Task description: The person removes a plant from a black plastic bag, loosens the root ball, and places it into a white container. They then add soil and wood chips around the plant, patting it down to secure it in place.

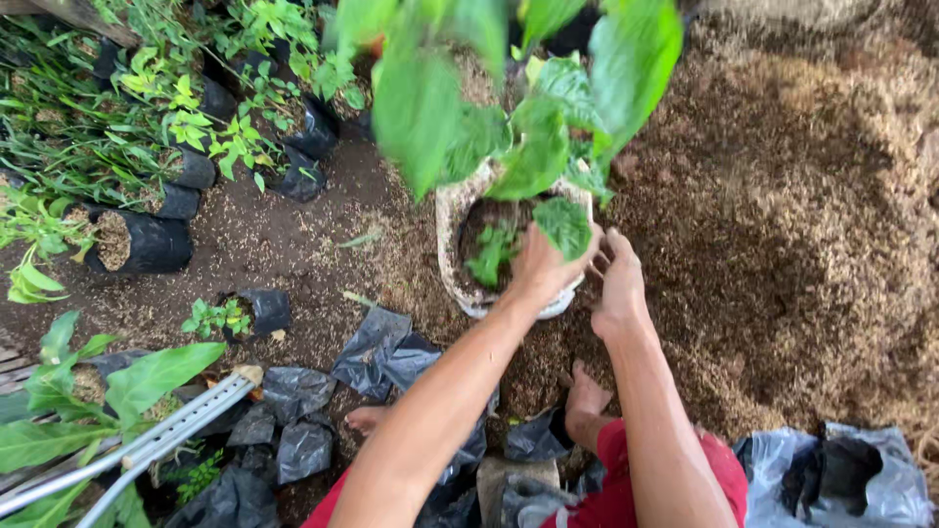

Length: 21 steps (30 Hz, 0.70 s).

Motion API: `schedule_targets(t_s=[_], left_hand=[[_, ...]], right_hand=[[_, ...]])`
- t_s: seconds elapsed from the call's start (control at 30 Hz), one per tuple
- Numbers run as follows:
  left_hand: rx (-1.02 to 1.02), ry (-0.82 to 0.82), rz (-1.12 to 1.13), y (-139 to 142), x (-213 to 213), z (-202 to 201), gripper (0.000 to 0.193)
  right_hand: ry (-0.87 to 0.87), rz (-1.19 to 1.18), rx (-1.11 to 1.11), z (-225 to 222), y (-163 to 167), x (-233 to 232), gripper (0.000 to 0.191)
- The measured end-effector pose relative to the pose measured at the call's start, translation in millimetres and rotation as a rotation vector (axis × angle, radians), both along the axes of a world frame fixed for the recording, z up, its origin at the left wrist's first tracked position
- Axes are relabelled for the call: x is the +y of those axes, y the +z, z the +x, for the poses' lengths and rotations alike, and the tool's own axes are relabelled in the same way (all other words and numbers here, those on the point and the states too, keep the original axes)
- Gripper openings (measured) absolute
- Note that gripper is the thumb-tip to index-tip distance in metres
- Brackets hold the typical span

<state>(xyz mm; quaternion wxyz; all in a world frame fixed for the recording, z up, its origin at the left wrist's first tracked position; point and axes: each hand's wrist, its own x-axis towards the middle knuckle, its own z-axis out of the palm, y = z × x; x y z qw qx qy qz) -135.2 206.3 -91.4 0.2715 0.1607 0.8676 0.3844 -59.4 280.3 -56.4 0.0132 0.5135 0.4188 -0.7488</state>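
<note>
A white woven planting bag [460, 279] stands on the ground at centre, filled with dark soil and holding a large-leafed green plant [533, 147]. My left hand [543, 264] grips the near rim of the bag, fingers curled over the edge by a leaf. My right hand [618, 284] presses against the bag's right side, fingers spread toward the rim. Both forearms reach forward from the lower edge. My bare feet [587, 391] rest on the ground below the bag.
A big heap of brown husk-and-soil mix [782, 215] fills the right. Seedlings in black bags [147, 244] line the left and back. Empty black bags [381, 352] lie near my feet, a clear plastic sack [841, 474] at lower right, metal bars [166, 435] at lower left.
</note>
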Motion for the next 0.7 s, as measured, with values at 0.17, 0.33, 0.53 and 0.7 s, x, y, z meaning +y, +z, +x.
schedule_targets(t_s=[0.17,0.33,0.53,0.7], left_hand=[[0.108,0.09,0.006,27,-23,29,0.025],[0.863,-0.059,-0.074,36,-87,66,0.042],[0.668,-0.19,-0.233,42,-118,60,0.049],[0.525,-0.175,-0.424,38,-134,33,0.034]], right_hand=[[0.017,-0.062,0.074,-3,-17,1,0.038],[0.018,-0.117,0.085,-7,-19,-1,0.046],[0.28,0.222,0.053,-11,-12,-20,0.064],[0.379,0.352,0.06,-8,-23,-31,0.081]])
